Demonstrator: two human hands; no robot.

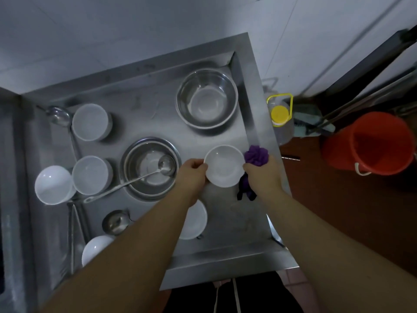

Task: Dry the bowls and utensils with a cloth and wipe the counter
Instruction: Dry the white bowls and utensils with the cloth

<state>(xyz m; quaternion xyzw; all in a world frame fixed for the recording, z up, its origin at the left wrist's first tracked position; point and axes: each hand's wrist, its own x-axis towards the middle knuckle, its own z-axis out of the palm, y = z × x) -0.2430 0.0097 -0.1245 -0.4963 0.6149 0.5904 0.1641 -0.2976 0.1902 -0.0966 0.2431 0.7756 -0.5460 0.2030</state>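
Note:
A small white bowl [224,166] is held upright above the steel counter [234,220]. My left hand [194,171] pinches its left rim. My right hand [262,175] grips a purple cloth [257,155] against the bowl's right rim; the cloth's tail hangs below the hand. Several other white bowls [90,122] stand on the counter's left side, and one white bowl [195,219] lies partly hidden under my left forearm. A ladle [165,164] rests in a steel bowl [150,169]. Another ladle [59,115] lies at the back left.
A large empty steel bowl [207,99] sits at the back right of the counter. A small steel ladle cup [115,222] lies near the front left. Off the counter's right edge stand a yellow-capped jug [279,114] and a red bucket [370,143] on the floor.

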